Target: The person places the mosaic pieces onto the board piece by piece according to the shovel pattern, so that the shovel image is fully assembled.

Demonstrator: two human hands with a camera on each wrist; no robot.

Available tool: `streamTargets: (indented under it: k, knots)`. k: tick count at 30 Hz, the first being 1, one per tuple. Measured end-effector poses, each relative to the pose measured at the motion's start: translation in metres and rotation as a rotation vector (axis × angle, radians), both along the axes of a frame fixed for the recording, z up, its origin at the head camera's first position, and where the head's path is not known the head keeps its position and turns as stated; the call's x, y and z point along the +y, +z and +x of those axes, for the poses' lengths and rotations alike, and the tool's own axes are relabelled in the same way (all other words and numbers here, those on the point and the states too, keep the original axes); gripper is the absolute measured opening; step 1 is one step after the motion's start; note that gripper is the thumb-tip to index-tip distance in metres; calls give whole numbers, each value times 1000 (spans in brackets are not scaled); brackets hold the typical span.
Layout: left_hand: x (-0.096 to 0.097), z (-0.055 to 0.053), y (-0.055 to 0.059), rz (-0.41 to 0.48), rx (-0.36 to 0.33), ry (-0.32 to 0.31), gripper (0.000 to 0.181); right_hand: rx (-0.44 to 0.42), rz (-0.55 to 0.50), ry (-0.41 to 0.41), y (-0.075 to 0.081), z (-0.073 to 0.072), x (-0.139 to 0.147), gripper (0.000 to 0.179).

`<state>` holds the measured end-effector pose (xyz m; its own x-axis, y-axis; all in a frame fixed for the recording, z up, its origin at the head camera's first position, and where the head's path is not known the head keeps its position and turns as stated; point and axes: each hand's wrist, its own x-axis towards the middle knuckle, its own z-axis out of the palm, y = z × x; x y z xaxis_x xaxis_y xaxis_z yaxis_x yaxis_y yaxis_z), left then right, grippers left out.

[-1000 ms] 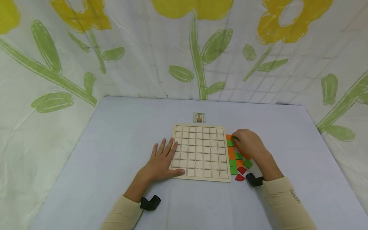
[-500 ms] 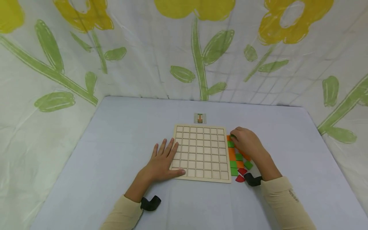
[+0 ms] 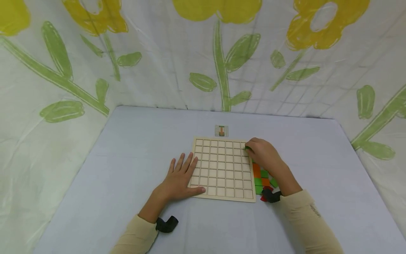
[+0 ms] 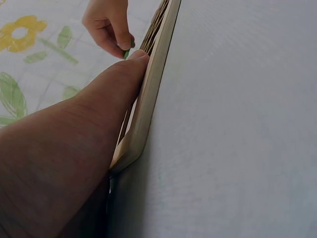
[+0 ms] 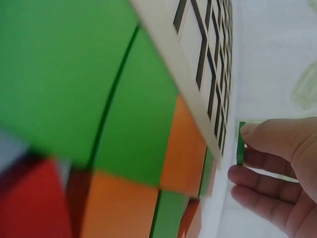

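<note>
A wooden grid board [image 3: 221, 165] lies flat on the table. My left hand [image 3: 176, 181] rests on its left edge with the fingers spread, the thumb over the lower left corner. Over the board's upper right corner, my right hand [image 3: 265, 155] pinches a green tile [image 5: 240, 144] between thumb and fingers. In the right wrist view that tile stands on edge in the pinch, apart from the board. Along the board's right side lie loose tiles, among them an orange tile [image 3: 256, 170] and a green tile [image 3: 258, 190]; my right wrist partly hides red pieces [image 3: 264, 198].
A small card [image 3: 221, 131] with a grid picture lies just beyond the board's far edge. Black wrist mounts sit on the left wrist [image 3: 167, 224] and the right wrist [image 3: 271, 195]. Behind the table hangs a flower-print cloth [image 3: 158, 63].
My right hand has moved left from the tiles to above the board's upper right corner, bringing the green tile along. The left hand stays on the board.
</note>
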<state>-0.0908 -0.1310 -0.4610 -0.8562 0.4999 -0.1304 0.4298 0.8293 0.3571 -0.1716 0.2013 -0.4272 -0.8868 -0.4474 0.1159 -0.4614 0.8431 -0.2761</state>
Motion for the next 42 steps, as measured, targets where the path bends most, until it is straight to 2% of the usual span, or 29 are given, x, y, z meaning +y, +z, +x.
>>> streamTargets:
  k: [15, 27, 42]
  knots:
    - [-2, 1, 0, 14, -1, 4, 109, -13, -28, 71, -4, -9, -28, 17]
    - [-2, 1, -2, 26, 2, -1, 108, -27, -4, 108, 0, -13, -51, 18]
    - [-2, 1, -2, 5, 5, 11, 109, 18, 18, 152, -2, -20, -64, 11]
